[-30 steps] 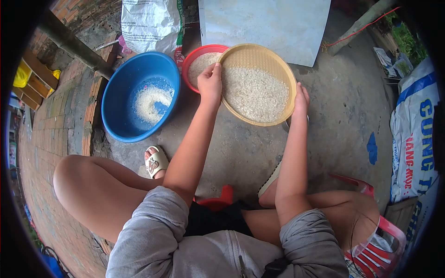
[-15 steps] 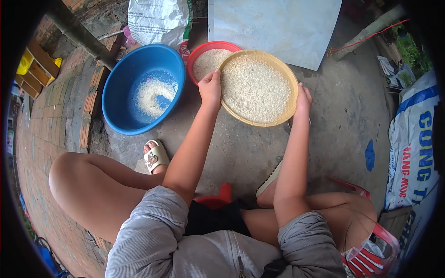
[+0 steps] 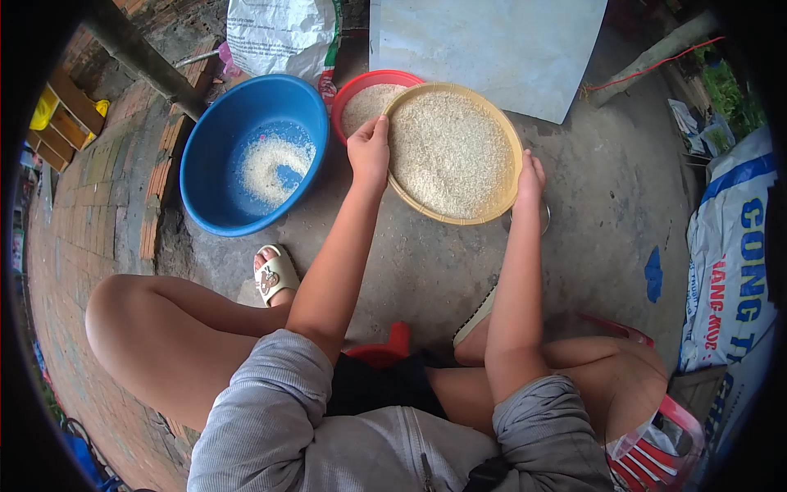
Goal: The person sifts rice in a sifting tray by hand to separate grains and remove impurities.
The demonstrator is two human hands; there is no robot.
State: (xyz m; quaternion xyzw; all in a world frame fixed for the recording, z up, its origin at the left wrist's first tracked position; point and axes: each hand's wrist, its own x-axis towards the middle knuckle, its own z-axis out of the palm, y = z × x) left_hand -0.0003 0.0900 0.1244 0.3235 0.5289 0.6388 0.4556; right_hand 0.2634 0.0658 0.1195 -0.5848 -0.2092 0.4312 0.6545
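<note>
Both hands hold up a round woven winnowing basket (image 3: 399,197) with a broad layer of rice (image 3: 449,148) spread inside. My left hand (image 3: 369,153) grips its left rim, thumb on top and the other fingers hidden beneath. On the opposite rim is my right hand (image 3: 530,178), closed round the edge with its fingers partly hidden. Behind the basket's left side, and partly covered by it, stands a red basin (image 3: 338,105) of grain. Left of my left hand, a blue tub (image 3: 205,176) holds a smaller heap of white rice (image 3: 275,168).
A white printed sack (image 3: 279,37) and a pale board (image 3: 484,57) stand at the back. Large printed sacks (image 3: 730,262) line the right side. A round metallic rim (image 3: 545,217) shows beneath my right hand. A red plastic chair (image 3: 689,418) stands at lower right.
The basket has shifted slightly left and up with both hands. The rice in it has slid, leaving more of the woven right side showing.
</note>
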